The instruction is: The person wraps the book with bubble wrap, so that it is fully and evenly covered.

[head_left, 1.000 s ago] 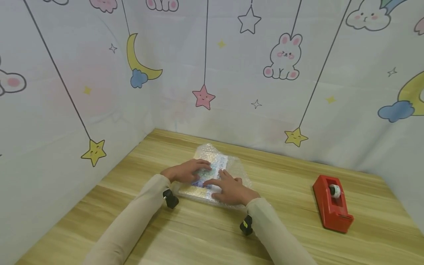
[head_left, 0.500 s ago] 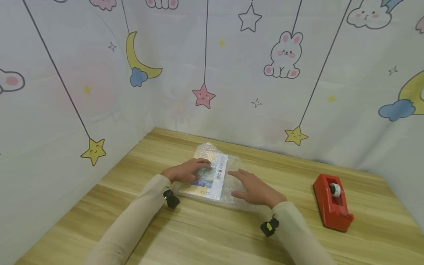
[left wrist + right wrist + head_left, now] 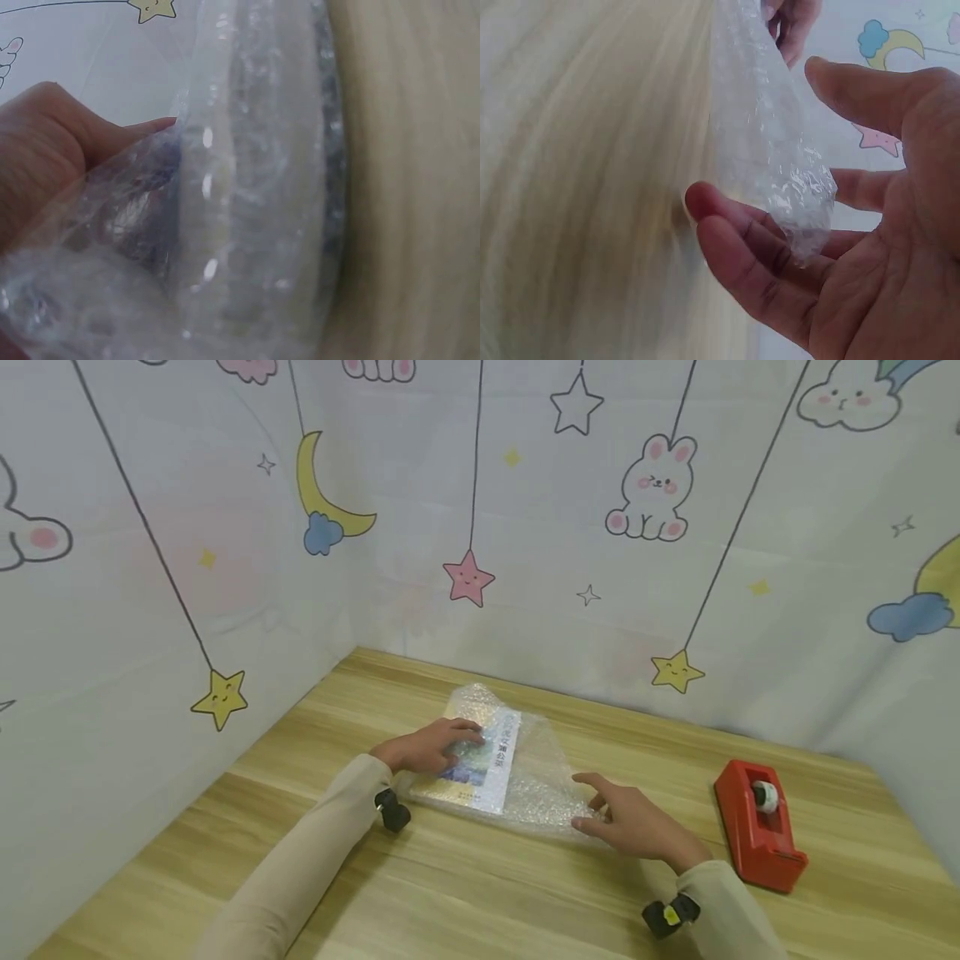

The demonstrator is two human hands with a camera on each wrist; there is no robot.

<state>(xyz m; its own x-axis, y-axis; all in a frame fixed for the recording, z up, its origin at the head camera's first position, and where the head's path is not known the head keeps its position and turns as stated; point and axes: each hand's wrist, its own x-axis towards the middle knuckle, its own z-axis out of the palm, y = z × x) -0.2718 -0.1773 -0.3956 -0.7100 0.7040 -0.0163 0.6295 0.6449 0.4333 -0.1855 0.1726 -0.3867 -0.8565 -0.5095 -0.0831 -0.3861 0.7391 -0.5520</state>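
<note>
A book (image 3: 497, 767) with a white title strip and a blue and yellow cover lies on the table under clear bubble wrap (image 3: 551, 787). My left hand (image 3: 429, 747) rests on the wrapped book, fingers spread across its cover. The left wrist view shows the layered edge of the bubble wrap (image 3: 262, 172) close up, with part of the hand behind it. My right hand (image 3: 637, 820) is at the wrap's loose right corner. In the right wrist view, that bubble wrap corner (image 3: 802, 195) lies over the lower fingers (image 3: 742, 262), and the thumb stands apart from it.
A red tape dispenser (image 3: 761, 827) with a small roll of tape stands on the wooden table (image 3: 450, 893) at the right. A white curtain (image 3: 555, 527) printed with stars, moons and rabbits closes off the back and left side.
My right hand has left the book cover and moved right to the loose corner of the bubble wrap. My left hand has stayed in place on the book.
</note>
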